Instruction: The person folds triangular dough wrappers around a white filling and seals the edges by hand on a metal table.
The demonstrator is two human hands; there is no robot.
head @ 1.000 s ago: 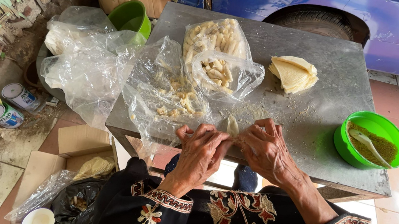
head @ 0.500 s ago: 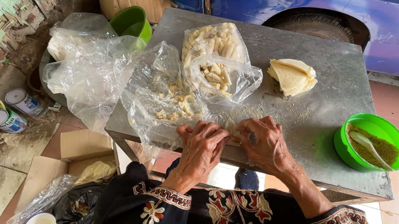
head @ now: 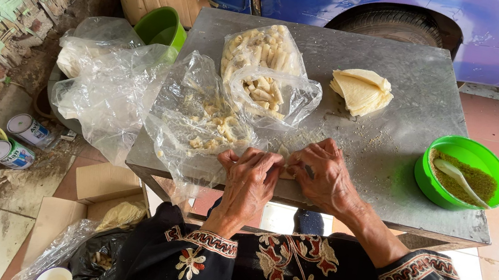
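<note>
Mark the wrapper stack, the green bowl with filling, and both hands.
wrapper stack (head: 360,91), head view, top sheet
green bowl (head: 425,184), head view, left rim
left hand (head: 251,178), head view, back of hand
right hand (head: 323,173), head view, back of hand

Two hands, the left hand (head: 252,176) and the right hand (head: 323,173), were at one desk (head: 403,119). There were two green bowls (head: 462,172) (head: 161,27), two tins (head: 30,130) (head: 8,153), one wrapper stack (head: 360,91), and one spoon (head: 461,181).
</note>
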